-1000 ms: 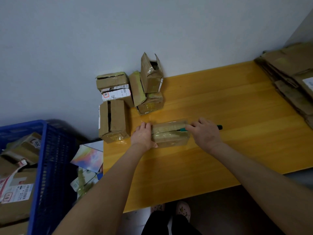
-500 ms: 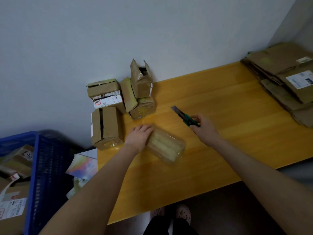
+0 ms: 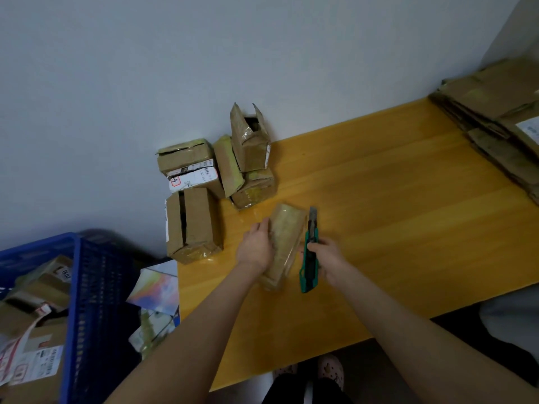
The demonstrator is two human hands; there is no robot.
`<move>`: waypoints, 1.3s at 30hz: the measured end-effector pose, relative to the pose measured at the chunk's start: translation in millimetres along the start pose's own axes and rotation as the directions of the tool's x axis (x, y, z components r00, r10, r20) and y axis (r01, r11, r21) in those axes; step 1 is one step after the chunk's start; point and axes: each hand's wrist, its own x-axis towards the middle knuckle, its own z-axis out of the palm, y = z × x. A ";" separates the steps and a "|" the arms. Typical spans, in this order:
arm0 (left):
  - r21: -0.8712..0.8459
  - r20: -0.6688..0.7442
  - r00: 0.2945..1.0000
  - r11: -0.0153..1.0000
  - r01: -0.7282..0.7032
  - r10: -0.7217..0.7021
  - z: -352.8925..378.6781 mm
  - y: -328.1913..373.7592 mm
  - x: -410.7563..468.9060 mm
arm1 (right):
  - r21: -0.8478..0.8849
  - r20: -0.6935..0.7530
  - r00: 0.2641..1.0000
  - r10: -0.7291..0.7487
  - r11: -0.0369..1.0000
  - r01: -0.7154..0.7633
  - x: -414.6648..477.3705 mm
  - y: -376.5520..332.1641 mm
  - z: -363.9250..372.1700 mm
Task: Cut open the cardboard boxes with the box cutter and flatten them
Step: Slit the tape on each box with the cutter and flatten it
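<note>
Fingers (image 3: pixel 315 245) of the right hand (image 3: pixel 328 259) curl tight round the green box cutter (image 3: pixel 309 258). Its blade is out, points away from the person and lies just beside the right edge of the taped box (image 3: pixel 284 237). The left hand (image 3: pixel 255 246) lies with straight fingers against the box's left side, steadying it on the desk (image 3: pixel 393 217) near the front edge. A cut along the tape looks about to start. The shiny tape is probably slick, so the blade may skid off the seam and run toward the left hand, which sits close by across the narrow box. Too hard a push could also drive the blade deep into whatever may be inside, or shove the light box along the smooth desk. Farther off, a heap of other boxes (image 3: pixel 192 220) stands against the wall at the desk's left end. A stack of flattened cardboard (image 3: pixel 495 112) lies at the far right, and a blue basket (image 3: pixel 93 287) holding more parcels sits beside the desk on the left.
</note>
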 end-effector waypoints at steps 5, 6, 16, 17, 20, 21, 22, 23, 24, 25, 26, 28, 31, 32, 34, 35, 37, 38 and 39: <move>0.149 0.019 0.999 0.989 0.024 -0.027 9.5 22.8 -6.1 | -0.099 -0.151 0.984 -0.097 0.992 0.082 7.8 -8.5 -18.1; 0.160 0.005 1.000 0.987 0.006 -0.007 13.6 28.2 -8.4 | -0.118 -0.159 0.981 -0.109 0.989 0.091 8.4 -9.6 -21.6; 0.293 0.022 0.982 0.938 -0.185 0.187 2.1 40.6 3.2 | -0.139 -0.169 0.981 -0.098 0.988 0.074 6.5 -6.3 -29.1; 0.299 0.015 0.983 0.937 -0.179 0.183 0.0 41.6 3.6 | -0.138 -0.169 0.981 -0.098 0.988 0.075 5.3 -5.9 -30.3; 0.304 0.051 0.992 0.944 -0.129 0.119 4.1 45.9 4.0 | -0.161 -0.163 0.981 -0.107 0.984 0.081 2.9 -4.8 -33.4; 0.327 0.074 0.991 0.937 -0.126 0.108 6.9 46.5 3.8 | -0.175 -0.158 0.980 -0.118 0.981 0.090 1.9 -4.5 -34.2; 0.356 0.080 0.991 0.926 -0.128 0.106 9.2 45.3 3.9 | -0.194 -0.155 0.979 -0.132 0.976 0.101 0.7 -4.2 -35.3; 0.383 0.070 0.991 0.914 -0.133 0.115 9.7 42.7 4.8 | -0.220 -0.153 0.976 -0.152 0.968 0.116 0.0 -3.9 -36.7; 0.405 0.057 0.990 0.904 -0.138 0.126 8.4 38.9 6.2 | -0.256 -0.152 0.972 -0.178 0.957 0.135 -0.3 -3.6 -38.5; 0.424 0.054 0.989 0.894 -0.147 0.136 5.4 34.7 7.8 | -0.299 -0.154 0.966 -0.209 0.941 0.156 -0.9 -3.6 -40.6; 0.442 0.061 0.987 0.883 -0.157 0.145 1.8 30.2 9.1 | -0.347 -0.156 0.957 -0.244 0.921 0.178 -1.8 -3.8 -42.8; 0.466 0.080 0.985 0.867 -0.174 0.155 -4.6 21.1 11.4 | -0.459 -0.151 0.938 -0.313 0.862 0.214 -3.8 -3.8 -47.9; 0.424 0.103 0.984 0.889 -0.176 0.146 -8.9 13.4 13.1 | -0.635 -0.079 0.919 -0.385 0.730 0.251 -8.5 -4.8 -55.3; 0.413 0.106 0.984 0.893 -0.176 0.145 -9.0 12.8 13.6 | -0.695 -0.064 0.914 -0.401 0.675 0.247 -9.8 -6.2 -58.0; 0.408 0.105 0.983 0.895 -0.181 0.151 -9.3 12.8 14.4 | -0.809 -0.048 0.903 -0.428 0.546 0.216 -12.4 -9.7 -63.5; 0.407 0.102 0.983 0.895 -0.182 0.154 -9.2 12.9 15.0 | -0.850 -0.036 0.897 -0.440 0.486 0.204 -13.4 -11.7 -65.6; 0.406 0.099 0.983 0.896 -0.183 0.156 -8.7 12.8 15.6 | -0.887 -0.008 0.888 -0.460 0.414 0.206 -15.0 -14.9 -68.0; 0.406 0.096 0.983 0.896 -0.181 0.155 -8.7 12.6 15.8 | -0.891 0.000 0.883 -0.469 0.401 0.214 -15.0 -16.4 -68.1; 0.407 0.092 0.984 0.896 -0.179 0.154 -8.6 12.3 16.1 | -0.889 0.004 0.880 -0.476 0.401 0.221 -14.3 -18.0 -67.1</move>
